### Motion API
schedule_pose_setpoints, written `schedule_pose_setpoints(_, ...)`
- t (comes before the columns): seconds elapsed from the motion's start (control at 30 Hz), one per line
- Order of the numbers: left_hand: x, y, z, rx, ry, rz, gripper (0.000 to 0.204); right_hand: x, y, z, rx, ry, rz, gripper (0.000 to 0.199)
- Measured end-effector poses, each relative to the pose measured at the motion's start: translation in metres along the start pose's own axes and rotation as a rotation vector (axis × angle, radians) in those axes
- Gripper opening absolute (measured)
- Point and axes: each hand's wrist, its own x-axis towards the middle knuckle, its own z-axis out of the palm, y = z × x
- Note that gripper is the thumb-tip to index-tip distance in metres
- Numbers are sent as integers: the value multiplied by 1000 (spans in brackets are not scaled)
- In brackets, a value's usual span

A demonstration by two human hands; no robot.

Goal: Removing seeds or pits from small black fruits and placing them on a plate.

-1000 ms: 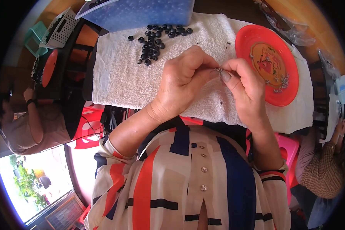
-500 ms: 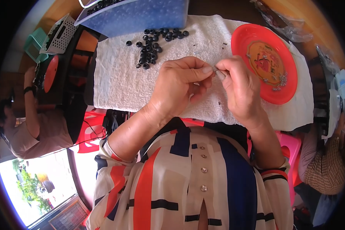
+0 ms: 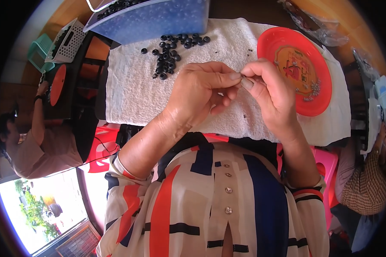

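Both hands meet above the white towel (image 3: 133, 98) covering the worktop. The left hand (image 3: 199, 92) and right hand (image 3: 268, 92) are together, fingertips pinched on one tiny item (image 3: 243, 78), too small to identify; the raised position likely keeps it in close view. Loose black beads (image 3: 169, 53) lie on the towel just beyond the left hand, apart from it; the cloth probably stops rolling. The blue bin (image 3: 158, 19) holds more beads. The red plate (image 3: 317, 92) holds small metallic pieces
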Motion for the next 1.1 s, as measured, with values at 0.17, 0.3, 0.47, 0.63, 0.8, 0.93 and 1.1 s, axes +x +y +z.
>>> schedule_pose_setpoints(0.17, -1, -2, -2, -15, -31, 8, 18, -1, -2, 3, 27, 32, 3, 8)
schedule_pose_setpoints(0.3, -4, -7, 4, 208, 55, 256, 20, 0, -14, 5, 281, 59, 381, 8)
schedule_pose_setpoints(0.47, 3, -20, -2, 662, 150, 760, 9, 4, -14, -1, 342, 50, 554, 18)
schedule_pose_setpoints(0.63, 12, -25, -4, 1129, 230, 1224, 8, 6, -16, -7, 442, -54, 630, 17)
schedule_pose_setpoints(0.8, 10, -25, -7, 844, 149, 898, 7, 5, -16, -6, 264, -67, 518, 12)
schedule_pose_setpoints(0.93, 4, -15, -6, 626, 69, 583, 13, 2, -11, -5, 192, -47, 412, 8)
schedule_pose_setpoints(1.1, 7, -14, -4, 228, 8, 304, 11, -2, -1, 0, 31, -9, 253, 7)
